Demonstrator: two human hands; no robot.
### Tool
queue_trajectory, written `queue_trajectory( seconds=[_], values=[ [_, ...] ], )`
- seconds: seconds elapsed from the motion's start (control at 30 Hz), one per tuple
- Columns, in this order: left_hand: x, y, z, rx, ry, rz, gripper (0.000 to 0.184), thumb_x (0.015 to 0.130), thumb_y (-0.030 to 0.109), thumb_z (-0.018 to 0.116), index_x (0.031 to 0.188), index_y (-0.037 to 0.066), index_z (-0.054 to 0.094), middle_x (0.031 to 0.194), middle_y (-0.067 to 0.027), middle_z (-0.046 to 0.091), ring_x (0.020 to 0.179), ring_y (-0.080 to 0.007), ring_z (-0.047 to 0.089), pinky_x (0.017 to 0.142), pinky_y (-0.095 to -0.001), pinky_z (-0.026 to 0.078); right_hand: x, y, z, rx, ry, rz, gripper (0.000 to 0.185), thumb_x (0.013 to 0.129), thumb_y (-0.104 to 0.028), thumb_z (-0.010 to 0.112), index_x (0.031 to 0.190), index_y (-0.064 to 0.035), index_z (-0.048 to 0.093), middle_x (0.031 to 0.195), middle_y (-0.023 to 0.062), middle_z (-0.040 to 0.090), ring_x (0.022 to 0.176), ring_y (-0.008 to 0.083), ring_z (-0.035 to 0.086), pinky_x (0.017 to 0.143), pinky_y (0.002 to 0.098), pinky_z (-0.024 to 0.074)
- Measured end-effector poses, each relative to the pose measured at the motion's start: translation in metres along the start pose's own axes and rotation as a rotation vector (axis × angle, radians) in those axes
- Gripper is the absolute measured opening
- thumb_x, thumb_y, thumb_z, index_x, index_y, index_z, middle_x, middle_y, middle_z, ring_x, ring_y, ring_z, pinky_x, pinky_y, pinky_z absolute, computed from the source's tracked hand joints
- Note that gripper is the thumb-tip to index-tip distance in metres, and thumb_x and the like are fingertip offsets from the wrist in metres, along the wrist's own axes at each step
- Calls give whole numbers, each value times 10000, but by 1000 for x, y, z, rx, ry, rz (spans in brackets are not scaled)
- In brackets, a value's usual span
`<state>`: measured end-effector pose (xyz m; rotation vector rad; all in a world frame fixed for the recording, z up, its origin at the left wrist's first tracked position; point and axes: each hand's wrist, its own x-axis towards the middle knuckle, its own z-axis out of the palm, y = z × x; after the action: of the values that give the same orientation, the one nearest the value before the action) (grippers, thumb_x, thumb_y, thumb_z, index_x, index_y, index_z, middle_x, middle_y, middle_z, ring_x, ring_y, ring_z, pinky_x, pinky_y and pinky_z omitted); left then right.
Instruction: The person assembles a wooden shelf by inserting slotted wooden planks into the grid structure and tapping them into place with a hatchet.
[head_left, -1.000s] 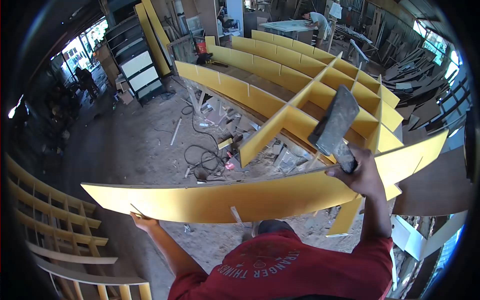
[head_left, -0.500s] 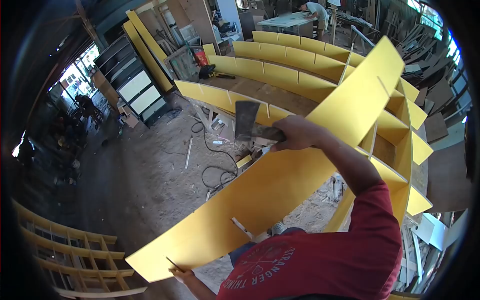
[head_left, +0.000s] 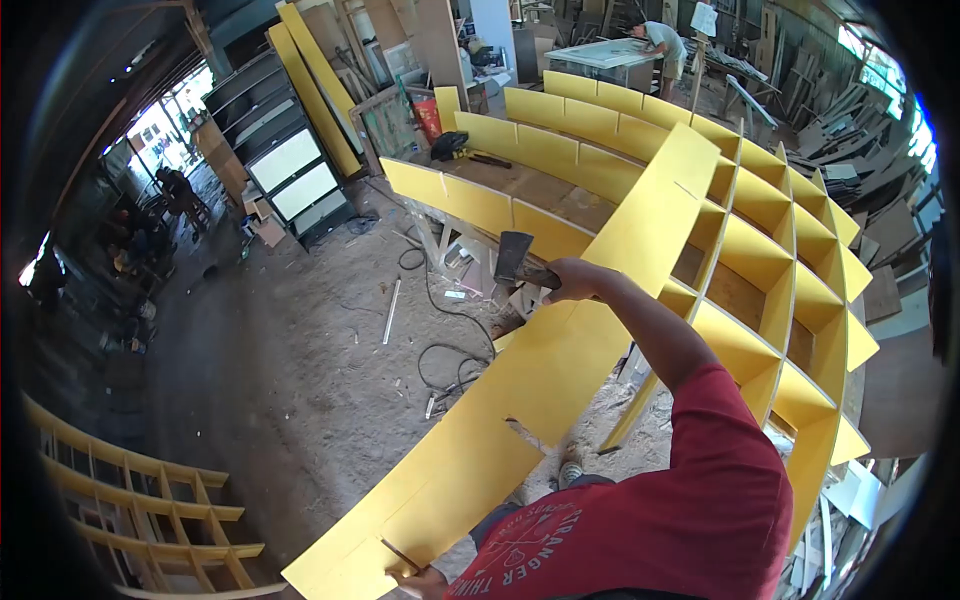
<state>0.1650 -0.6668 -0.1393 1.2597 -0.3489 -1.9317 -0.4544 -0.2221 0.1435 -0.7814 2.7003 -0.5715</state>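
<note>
While my right hand [head_left: 578, 279] clasps a hatchet [head_left: 513, 257] over the plank [head_left: 470, 475], my left hand [head_left: 428, 581] grips its near end — it slants in front of the frame [head_left: 452, 196], whose open bay [head_left: 535, 182] holds a black tool [head_left: 449, 147].

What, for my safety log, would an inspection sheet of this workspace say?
Surface: dusty floor, strewn with small scraps.
Job's things: slotted yellow panel held aslant, its far end overlapping a yellow grid in view; whether they touch is unclear.
Clutter: offcuts low beside the grid; a pale strip on the floor.
Hands: left hand grips the panel's near end by a slot; right hand grips a hatchet-like tool at the panel's edge.
Cables: dark cable, looped on the floor.
Surroundings: another person leans over a far table; shelving at left.
</note>
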Motion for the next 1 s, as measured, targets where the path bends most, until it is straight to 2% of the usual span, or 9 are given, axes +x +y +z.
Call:
queue_trajectory(
  seconds=[0.2,0.27,0.37,0.43,0.53,0.67,0.8,0.83,1.0],
  values=[
    [4,20,18,-39,-217,39,580,1076,553,565,1485,142,582,1420,-118,654,1284,-307,633,1047,-463,552,8,4,31,14,130,7,583,778,-411,908,1135,-2,696,1060,269,742,1030,460,706,872,527,549],
    [-59,34,80,30,-208,94,561,1071,541,576,1466,143,594,1365,-87,688,1214,-273,677,987,-431,585,-6,-4,34,25,265,-35,563,760,-374,909,1119,5,695,1031,268,736,1002,463,698,860,529,546],
    [-65,55,84,54,-287,83,584,1064,575,558,1470,155,586,1358,-56,696,1195,-244,691,980,-423,596,-60,-55,24,92,382,196,586,777,-320,893,1208,15,679,988,249,728,1019,462,693,915,526,540],
    [-92,71,115,29,-293,101,616,1063,596,552,1480,144,575,1340,-41,707,1172,-222,699,972,-401,593,-91,-62,34,201,374,368,615,777,-269,901,1259,31,663,1041,241,710,1079,435,680,966,496,525],
    [-99,95,133,79,-478,186,662,1064,631,526,1500,134,558,1366,-26,691,1193,-214,690,968,-394,585,-139,-55,79,235,758,308,707,810,-243,901,1353,87,591,1285,259,623,1217,425,610,1064,486,476],
    [-97,115,144,32,-360,218,732,1067,665,483,1538,106,517,1412,-50,658,1249,-230,658,998,-398,560,-150,-29,100,115,1102,412,771,875,-301,882,1415,123,531,1401,274,552,1290,422,559,1108,496,443],
    [-92,128,147,-33,-405,265,789,1065,678,471,1576,76,472,1453,-79,628,1303,-254,621,1056,-405,515,-147,-30,56,525,891,598,613,931,-307,849,1312,108,607,1169,173,690,1046,316,660,954,409,520],
    [-88,130,144,-25,-405,257,782,1068,669,475,1577,75,470,1458,-78,624,1309,-254,617,1063,-409,510,-143,-26,57,769,962,507,520,937,-276,847,1258,80,645,1097,122,717,951,248,666,871,367,534],
    [-79,140,147,-5,-396,252,740,1081,618,494,1573,66,471,1481,-81,607,1342,-257,593,1100,-429,484,-136,-34,103,1151,1011,477,491,976,-172,789,1359,71,602,1234,137,697,1068,260,695,923,395,570]
  ],
)
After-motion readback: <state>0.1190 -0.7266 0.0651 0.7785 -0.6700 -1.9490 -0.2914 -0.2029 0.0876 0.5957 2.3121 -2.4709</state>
